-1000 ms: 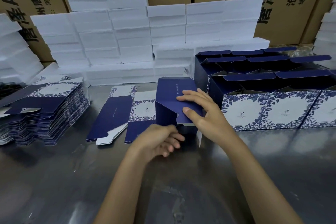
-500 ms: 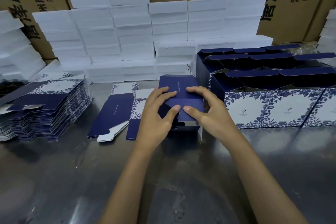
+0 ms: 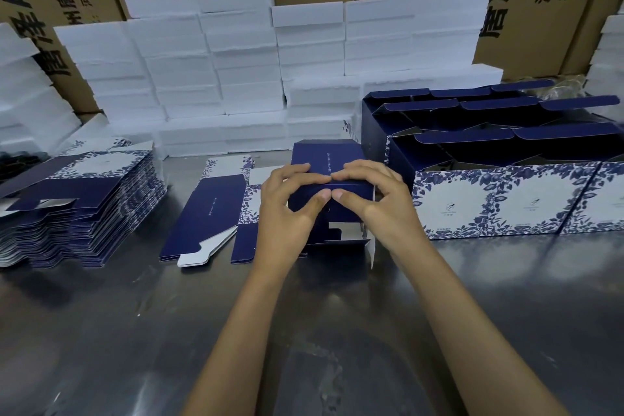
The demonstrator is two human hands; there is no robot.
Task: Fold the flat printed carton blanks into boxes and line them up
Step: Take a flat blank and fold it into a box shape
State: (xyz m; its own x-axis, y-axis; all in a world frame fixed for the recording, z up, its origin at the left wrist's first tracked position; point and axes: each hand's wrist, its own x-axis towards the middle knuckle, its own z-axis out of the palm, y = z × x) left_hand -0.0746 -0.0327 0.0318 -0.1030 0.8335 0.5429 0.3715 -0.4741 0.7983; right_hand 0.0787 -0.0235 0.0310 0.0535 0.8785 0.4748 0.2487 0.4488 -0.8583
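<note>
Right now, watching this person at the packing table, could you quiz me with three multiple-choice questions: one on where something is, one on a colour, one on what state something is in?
1. Where is the tall stack of flat blanks?
A. At the table's left side
B. On top of the finished boxes
C. Between the two hands

2. What colour is the panel of the carton being folded?
A. Red
B. Dark blue
C. Yellow

3. What state are the finished boxes on the right in?
A. Crushed flat
B. Taped shut
C. Standing with top flaps open

Answers: 1 A, the stack sits far left on the metal table. 2 B, the panel under the left hand and right hand is dark blue. 3 C, their lids stand up over open interiors.
</note>
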